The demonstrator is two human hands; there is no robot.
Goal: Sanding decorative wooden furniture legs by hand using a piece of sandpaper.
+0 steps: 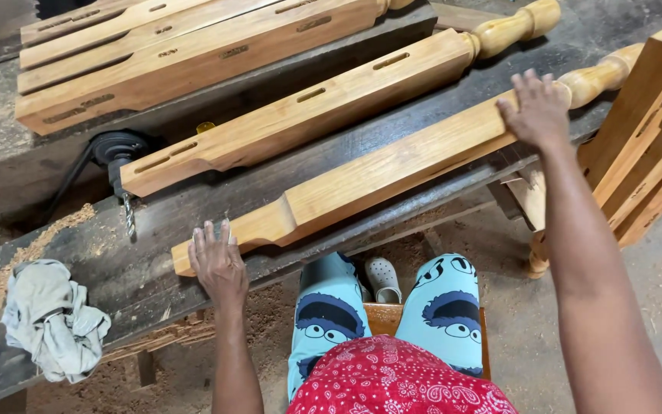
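Left hand (218, 264) spread flat on near leg (377, 172) end, lower centre | right hand (536, 111) splayed upper right, steadying leg across bench (155, 222)

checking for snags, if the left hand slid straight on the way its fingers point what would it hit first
The left hand rests at the near end of the nearest wooden post, fingers pointing away across the workbench. Straight on, it would probably meet the second wooden post first, though depth is uncertain.
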